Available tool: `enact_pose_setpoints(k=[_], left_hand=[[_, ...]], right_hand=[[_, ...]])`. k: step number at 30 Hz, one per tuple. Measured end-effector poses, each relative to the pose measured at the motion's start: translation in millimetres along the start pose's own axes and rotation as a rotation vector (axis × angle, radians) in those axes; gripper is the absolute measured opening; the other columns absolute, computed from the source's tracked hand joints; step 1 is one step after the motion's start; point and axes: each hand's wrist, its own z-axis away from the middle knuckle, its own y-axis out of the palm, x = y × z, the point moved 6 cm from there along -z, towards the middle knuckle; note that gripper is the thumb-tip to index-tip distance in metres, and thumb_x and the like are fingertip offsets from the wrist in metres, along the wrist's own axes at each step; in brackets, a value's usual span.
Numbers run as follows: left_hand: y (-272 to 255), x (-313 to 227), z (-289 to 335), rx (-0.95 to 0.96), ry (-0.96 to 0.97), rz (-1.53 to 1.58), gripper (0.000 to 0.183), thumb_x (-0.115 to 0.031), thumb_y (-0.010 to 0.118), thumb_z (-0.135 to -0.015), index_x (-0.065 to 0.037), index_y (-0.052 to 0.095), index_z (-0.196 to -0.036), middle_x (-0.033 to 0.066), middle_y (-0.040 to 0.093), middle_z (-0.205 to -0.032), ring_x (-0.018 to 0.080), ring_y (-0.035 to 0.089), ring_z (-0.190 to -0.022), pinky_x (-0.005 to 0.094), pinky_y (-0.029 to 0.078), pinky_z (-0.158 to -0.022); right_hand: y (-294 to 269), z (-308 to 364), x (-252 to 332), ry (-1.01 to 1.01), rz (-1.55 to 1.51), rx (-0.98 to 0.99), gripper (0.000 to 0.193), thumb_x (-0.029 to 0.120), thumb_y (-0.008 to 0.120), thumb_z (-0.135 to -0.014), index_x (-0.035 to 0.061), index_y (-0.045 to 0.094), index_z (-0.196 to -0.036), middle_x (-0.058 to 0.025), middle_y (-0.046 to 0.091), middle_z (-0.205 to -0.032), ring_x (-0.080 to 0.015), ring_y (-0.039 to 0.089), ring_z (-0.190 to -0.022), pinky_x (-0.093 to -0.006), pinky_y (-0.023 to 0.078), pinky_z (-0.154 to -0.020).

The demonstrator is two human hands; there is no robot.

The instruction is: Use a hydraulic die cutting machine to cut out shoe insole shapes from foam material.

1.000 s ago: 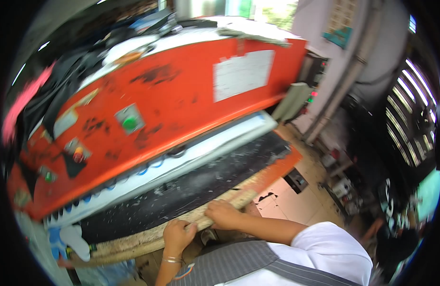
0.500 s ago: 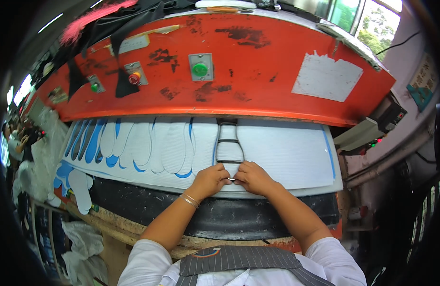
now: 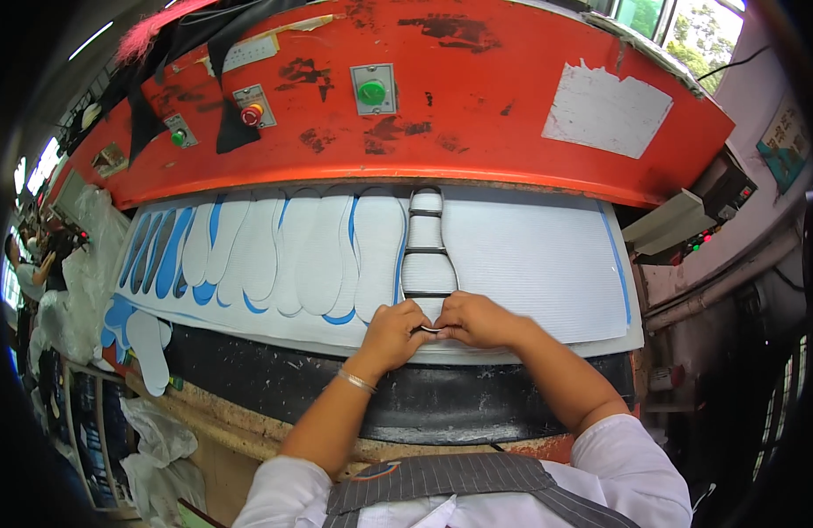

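1. Where the left grip and the right grip sit side by side, both are clamped on the near end of one sole-shaped die.
2. Three crossbars show on that die, which lies on white sheeting, just right of a row of insole shapes.
3. One red press carries two green buttons and one red button.
4. One black pad shows nearer than the sheeting.

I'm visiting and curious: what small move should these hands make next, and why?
Perhaps the left hand and right hand should let go of the sole-shaped metal frame: it appears to lie flat on the white sheet, beside the cut shapes.
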Motion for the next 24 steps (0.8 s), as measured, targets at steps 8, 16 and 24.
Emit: enact_pose_setpoints(k=[8,16,24], left_hand=[[-21.5,-5.1,-18.5,-0.175,0.094,0.086,0.015,-0.012,0.076,-0.071,-0.005,0.064,-0.077,0.0069,0.058,-0.083,0.0254,0.055,-0.081,0.0353,0.04,-0.079],[-12.0,15.4,-2.5,-0.316,-0.175,-0.105,0.063,-0.042,0.076,-0.073,0.003,0.06,-0.115,0.0252,0.052,-0.126,0.036,0.052,-0.115,0.0445,0.037,-0.103],[-27.0,-11.4,-64.0,0.243,-0.159,-0.646,0.074,-0.065,0.052,-0.084,0.004,0.065,-0.108,0.023,0.064,-0.11,0.0311,0.062,-0.106,0.046,0.033,-0.104]], right_hand=[[-29.7,-113.7,-33.1,-0.076,0.764,0.157,0.048,0.017,0.073,-0.072,0.0172,0.06,-0.118,-0.0079,0.05,-0.132,-0.0263,0.037,-0.134,-0.0414,0.035,-0.106],[-35.2,-106.6,-32.4,-0.327,0.489,-0.048,0.028,0.007,0.072,-0.065,0.0076,0.064,-0.092,-0.0087,0.063,-0.097,-0.0318,0.056,-0.108,-0.0339,0.051,-0.084],[-209.8,-7.0,27.9,0.071,-0.207,-1.039,0.013,0.012,0.063,-0.088,0.0021,0.064,-0.097,-0.0029,0.067,-0.083,-0.0082,0.061,-0.073,-0.0235,0.051,-0.065]])
